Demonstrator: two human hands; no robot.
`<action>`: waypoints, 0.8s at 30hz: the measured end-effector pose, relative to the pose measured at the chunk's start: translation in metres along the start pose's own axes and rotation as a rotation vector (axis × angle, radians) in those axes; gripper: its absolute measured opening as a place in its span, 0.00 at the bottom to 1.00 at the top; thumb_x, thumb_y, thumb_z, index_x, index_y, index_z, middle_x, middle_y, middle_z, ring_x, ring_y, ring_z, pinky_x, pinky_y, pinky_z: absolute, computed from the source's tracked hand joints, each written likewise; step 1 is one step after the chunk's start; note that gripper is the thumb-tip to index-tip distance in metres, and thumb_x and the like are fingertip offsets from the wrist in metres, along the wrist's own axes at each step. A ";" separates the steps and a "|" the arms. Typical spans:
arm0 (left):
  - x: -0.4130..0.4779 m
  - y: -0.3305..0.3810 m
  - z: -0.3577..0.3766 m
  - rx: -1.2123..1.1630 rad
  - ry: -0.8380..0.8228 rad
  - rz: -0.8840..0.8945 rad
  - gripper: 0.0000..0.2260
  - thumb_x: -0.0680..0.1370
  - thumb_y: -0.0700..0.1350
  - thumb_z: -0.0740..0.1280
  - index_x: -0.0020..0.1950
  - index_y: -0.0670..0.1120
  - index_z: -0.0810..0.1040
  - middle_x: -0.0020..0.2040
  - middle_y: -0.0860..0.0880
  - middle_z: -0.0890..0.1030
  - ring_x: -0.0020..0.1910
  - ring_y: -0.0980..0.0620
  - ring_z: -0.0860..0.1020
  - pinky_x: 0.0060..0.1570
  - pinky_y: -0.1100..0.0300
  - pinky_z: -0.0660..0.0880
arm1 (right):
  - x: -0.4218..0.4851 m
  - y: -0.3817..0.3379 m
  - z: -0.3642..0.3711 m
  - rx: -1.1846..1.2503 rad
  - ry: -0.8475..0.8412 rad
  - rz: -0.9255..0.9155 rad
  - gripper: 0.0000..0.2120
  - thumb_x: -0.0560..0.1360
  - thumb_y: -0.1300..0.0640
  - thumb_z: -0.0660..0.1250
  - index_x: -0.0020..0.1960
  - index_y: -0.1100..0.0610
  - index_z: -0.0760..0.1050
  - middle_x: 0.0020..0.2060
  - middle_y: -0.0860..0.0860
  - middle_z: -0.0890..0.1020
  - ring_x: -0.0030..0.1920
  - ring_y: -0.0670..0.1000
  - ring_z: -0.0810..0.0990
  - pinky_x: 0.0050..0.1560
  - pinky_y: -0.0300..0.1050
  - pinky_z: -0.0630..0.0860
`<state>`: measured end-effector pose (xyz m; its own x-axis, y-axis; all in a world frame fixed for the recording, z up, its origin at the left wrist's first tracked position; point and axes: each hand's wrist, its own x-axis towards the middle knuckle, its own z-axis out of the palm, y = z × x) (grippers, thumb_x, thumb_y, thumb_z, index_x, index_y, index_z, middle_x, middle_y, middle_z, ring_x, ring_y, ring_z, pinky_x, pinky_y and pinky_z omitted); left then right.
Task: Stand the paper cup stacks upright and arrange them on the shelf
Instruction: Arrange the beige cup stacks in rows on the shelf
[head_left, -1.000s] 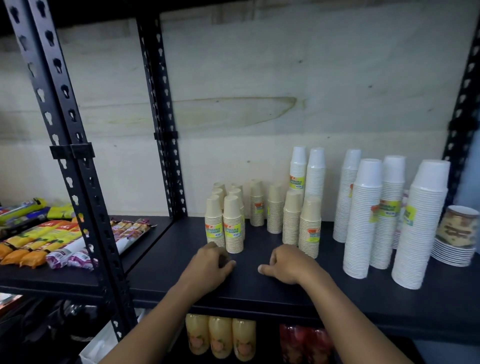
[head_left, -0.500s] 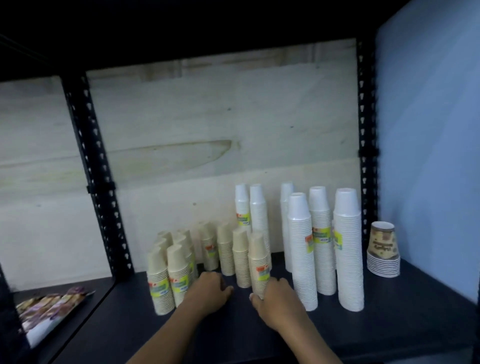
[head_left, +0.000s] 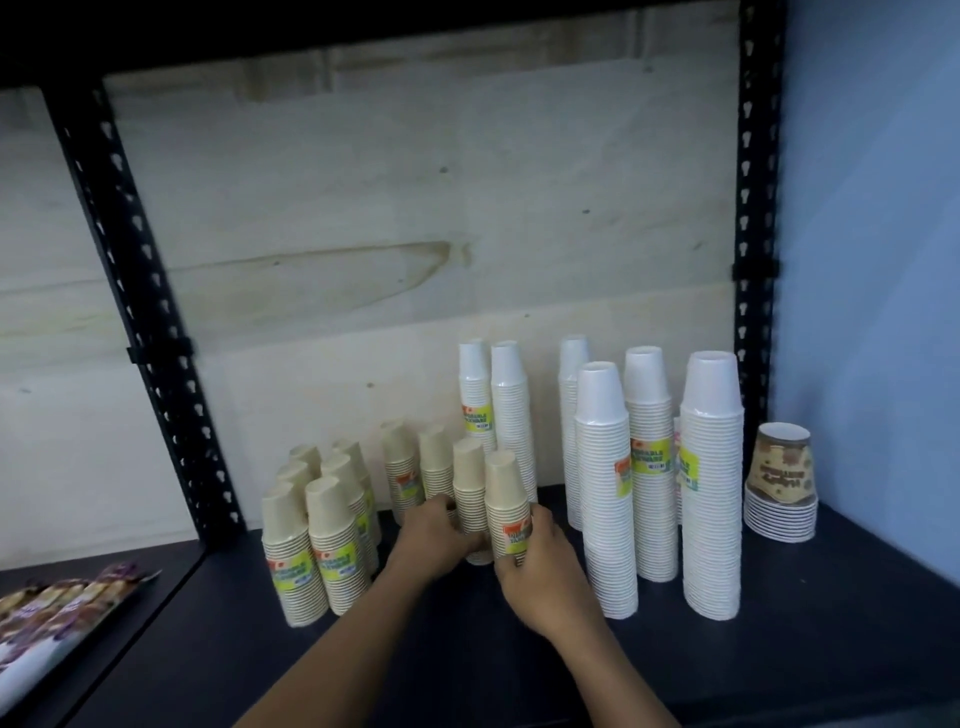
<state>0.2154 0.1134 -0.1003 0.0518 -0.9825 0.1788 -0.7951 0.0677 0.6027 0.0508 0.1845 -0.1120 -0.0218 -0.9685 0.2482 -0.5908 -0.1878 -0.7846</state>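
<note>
Upright stacks of paper cups stand on the black shelf (head_left: 467, 670). Several short beige stacks (head_left: 332, 540) are grouped at the left. A middle row of beige stacks runs back toward the wall. My right hand (head_left: 535, 566) grips the front beige stack (head_left: 504, 493) of that row at its base. My left hand (head_left: 436, 540) is wrapped around the beige stack just behind it (head_left: 467, 478). Several tall white stacks (head_left: 605, 493) stand to the right, and two more white stacks (head_left: 511, 405) stand behind the beige row.
A short stack of brown printed cups (head_left: 779, 483) sits at the far right by the blue wall (head_left: 872, 312). Black perforated posts (head_left: 140, 312) frame the bay. Wrapped snack packs (head_left: 62, 608) lie on the neighbouring shelf at the left. A wooden back panel (head_left: 415, 208) closes the rear.
Both hands have come up off the shelf surface and closed around the two front beige stacks of the middle row. The camera view has swung right and nearer.
</note>
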 end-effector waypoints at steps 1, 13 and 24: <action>0.000 0.000 0.001 -0.040 0.009 0.003 0.27 0.69 0.56 0.78 0.63 0.47 0.78 0.53 0.53 0.82 0.46 0.60 0.78 0.41 0.68 0.70 | 0.000 0.001 0.001 0.010 0.009 -0.004 0.28 0.78 0.52 0.67 0.74 0.53 0.60 0.63 0.52 0.74 0.61 0.52 0.76 0.61 0.52 0.76; -0.039 -0.003 -0.004 -0.241 0.137 0.066 0.21 0.70 0.54 0.78 0.61 0.53 0.79 0.50 0.62 0.82 0.46 0.70 0.78 0.38 0.77 0.71 | -0.009 0.011 0.010 0.119 0.090 -0.088 0.27 0.76 0.53 0.71 0.72 0.50 0.65 0.60 0.49 0.74 0.56 0.46 0.75 0.54 0.40 0.71; -0.101 -0.032 -0.050 -0.267 0.182 0.110 0.22 0.72 0.50 0.77 0.64 0.52 0.76 0.52 0.61 0.82 0.49 0.71 0.79 0.41 0.78 0.73 | -0.041 -0.012 0.028 0.245 0.050 -0.170 0.26 0.74 0.56 0.72 0.70 0.49 0.68 0.59 0.47 0.76 0.56 0.42 0.76 0.47 0.29 0.70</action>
<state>0.2657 0.2194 -0.0993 0.1004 -0.9213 0.3756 -0.6171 0.2384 0.7499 0.0811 0.2222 -0.1285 0.0179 -0.9115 0.4109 -0.3773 -0.3867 -0.8415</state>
